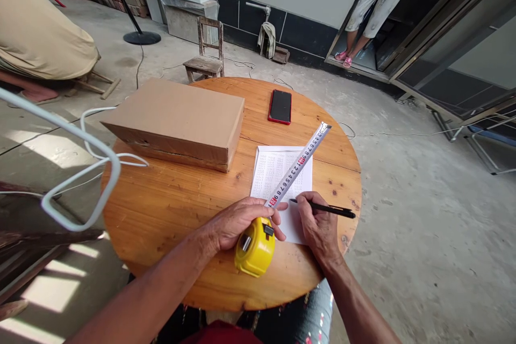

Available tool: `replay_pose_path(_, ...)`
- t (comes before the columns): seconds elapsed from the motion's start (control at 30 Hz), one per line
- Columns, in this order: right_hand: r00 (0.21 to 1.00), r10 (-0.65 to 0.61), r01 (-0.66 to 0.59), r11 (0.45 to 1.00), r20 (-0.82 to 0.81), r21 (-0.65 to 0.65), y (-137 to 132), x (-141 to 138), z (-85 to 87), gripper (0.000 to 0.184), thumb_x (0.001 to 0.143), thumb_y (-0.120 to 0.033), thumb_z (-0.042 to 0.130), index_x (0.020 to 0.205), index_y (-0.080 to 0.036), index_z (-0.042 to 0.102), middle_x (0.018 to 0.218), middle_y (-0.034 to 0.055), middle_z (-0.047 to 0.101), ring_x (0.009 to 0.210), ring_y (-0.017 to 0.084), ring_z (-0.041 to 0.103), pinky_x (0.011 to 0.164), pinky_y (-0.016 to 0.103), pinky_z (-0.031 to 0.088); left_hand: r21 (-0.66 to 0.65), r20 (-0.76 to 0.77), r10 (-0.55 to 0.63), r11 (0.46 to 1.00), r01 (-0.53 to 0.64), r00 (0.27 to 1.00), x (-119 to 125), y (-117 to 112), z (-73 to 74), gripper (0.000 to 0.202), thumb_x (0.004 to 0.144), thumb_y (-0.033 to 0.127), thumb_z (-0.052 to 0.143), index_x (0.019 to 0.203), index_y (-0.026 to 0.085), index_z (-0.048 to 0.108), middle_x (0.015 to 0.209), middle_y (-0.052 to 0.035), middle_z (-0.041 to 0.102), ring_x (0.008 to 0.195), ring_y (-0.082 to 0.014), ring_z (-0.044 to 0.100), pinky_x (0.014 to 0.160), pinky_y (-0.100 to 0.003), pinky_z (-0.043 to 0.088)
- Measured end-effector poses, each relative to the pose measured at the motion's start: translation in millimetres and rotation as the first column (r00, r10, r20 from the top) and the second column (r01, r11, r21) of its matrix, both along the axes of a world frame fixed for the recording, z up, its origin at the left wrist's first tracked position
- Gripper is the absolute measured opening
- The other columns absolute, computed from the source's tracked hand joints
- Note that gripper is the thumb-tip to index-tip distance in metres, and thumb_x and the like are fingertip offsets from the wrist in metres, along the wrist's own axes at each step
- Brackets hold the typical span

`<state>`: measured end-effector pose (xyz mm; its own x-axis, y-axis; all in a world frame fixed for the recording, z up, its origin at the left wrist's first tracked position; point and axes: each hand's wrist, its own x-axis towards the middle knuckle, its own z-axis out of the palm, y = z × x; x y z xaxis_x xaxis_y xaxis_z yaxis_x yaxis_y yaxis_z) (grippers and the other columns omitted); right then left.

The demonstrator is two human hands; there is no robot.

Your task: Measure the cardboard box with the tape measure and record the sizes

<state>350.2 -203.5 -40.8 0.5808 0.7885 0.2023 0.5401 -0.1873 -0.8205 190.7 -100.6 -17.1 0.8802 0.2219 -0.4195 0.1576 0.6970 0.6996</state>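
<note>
My left hand (245, 217) is closed on a yellow tape measure (258, 252), its fingers around the blade just beyond the case. The drawn-out blade (296, 169) runs up and right, slanting over a sheet of paper (262, 172) printed with rows of small text too fine to read. In my right hand (320, 226) is a black pen (334, 209), gripped near its tip, which points left at the sheet. That hand rests on the paper's right edge. Part of the sheet lies hidden under the blade and my hands.
On the round wooden table (181, 226) are a brown cardboard box (185, 118) and a red-edged phone (280, 106). A white tubular frame (108, 188) juts in at left. Beyond stand a small wooden chair (205, 59) and a person (374, 5) in the doorway.
</note>
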Motion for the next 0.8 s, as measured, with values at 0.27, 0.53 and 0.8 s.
replay_pose_path(0.27,1.000,0.004,-0.004,1.000,-0.015,0.005,0.6,-0.4,-1.2,0.019,0.086,-0.030,0.048,0.073,-0.018,0.056,0.059,-0.0031,0.049,0.051,0.010,0.042,0.046,0.022,0.032,0.018,0.002,-0.009,1.000,0.009,1.000,0.2,-0.1,0.4,0.016,0.078,0.026,0.054,0.075,0.014,0.064,0.088,-0.0140,0.075,0.066,-0.0183,0.068,0.077,-0.027,0.041)
replay_pose_path(0.53,0.995,-0.084,0.086,0.996,-0.054,0.032,-1.9,0.2,2.8,0.020,0.086,-0.032,0.048,0.075,-0.018,0.056,0.056,-0.0035,0.049,0.049,0.011,0.043,0.046,0.023,0.034,0.055,0.013,-0.010,0.998,0.009,1.000,-0.8,-0.9,-3.8,0.019,0.079,0.028,0.053,0.076,0.014,0.065,0.079,-0.0133,0.075,0.077,-0.0216,0.068,0.078,-0.028,0.041)
replay_pose_path(0.8,0.995,-0.067,0.067,0.998,-0.069,-0.001,-0.2,2.3,2.4,0.020,0.086,-0.033,0.049,0.075,-0.018,0.057,0.053,-0.0043,0.048,0.046,0.011,0.042,0.046,0.023,0.034,0.053,0.032,-0.008,0.999,0.007,0.999,-0.7,-1.6,-4.0,0.019,0.080,0.026,0.051,0.076,0.014,0.065,0.079,-0.0139,0.075,0.087,-0.0243,0.068,0.082,-0.030,0.041)
